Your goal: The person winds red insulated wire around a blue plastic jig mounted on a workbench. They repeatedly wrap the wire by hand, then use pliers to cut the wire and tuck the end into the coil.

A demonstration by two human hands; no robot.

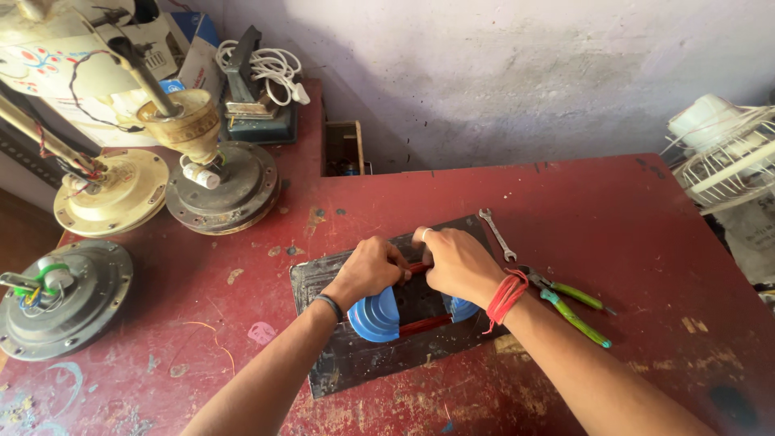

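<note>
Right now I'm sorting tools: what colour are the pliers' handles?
Green, on the pliers; head view.

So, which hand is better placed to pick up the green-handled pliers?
The right hand, probably. The pliers lie just beside its wrist, on the right of the dark board. The left hand sits farther away, across the blue piece.

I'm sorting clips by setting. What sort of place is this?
Probably a small fan repair workshop. Opened ceiling fan motors sit on a worn red table, with a spanner and green-handled pliers beside the hands.
</note>
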